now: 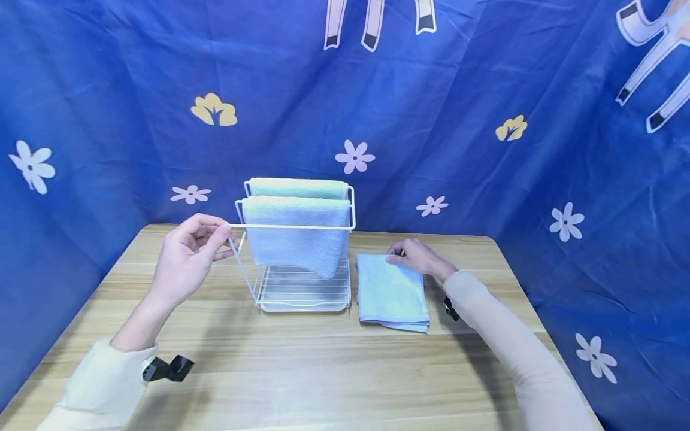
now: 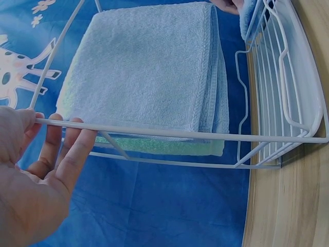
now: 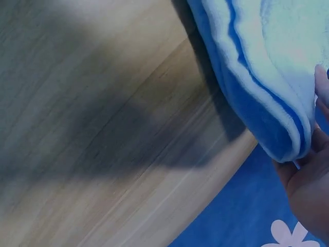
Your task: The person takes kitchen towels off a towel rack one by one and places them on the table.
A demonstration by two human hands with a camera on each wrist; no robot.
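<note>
A white wire rack [image 1: 302,227] stands on the table, with a light blue towel [image 1: 293,233] and, behind it, a pale green towel [image 1: 296,188] draped over its upper bars. My left hand [image 1: 185,254] pinches the rack's upper front left corner between thumb and fingers. In the left wrist view, fingers [image 2: 72,154] curl around the wire from below. To the right of the rack lies a second folded light blue towel [image 1: 390,293]. Its far edge is gripped by my right hand [image 1: 417,257]. The right wrist view shows the layered fold [image 3: 257,103] between thumb and fingers.
A white tray [image 1: 304,307] forms the rack's base under a wire grid. The wooden table [image 1: 302,365] ends at a blue curtain [image 1: 280,143] printed with flowers and animals at the back and sides. Dark wrist cameras hang below both sleeves.
</note>
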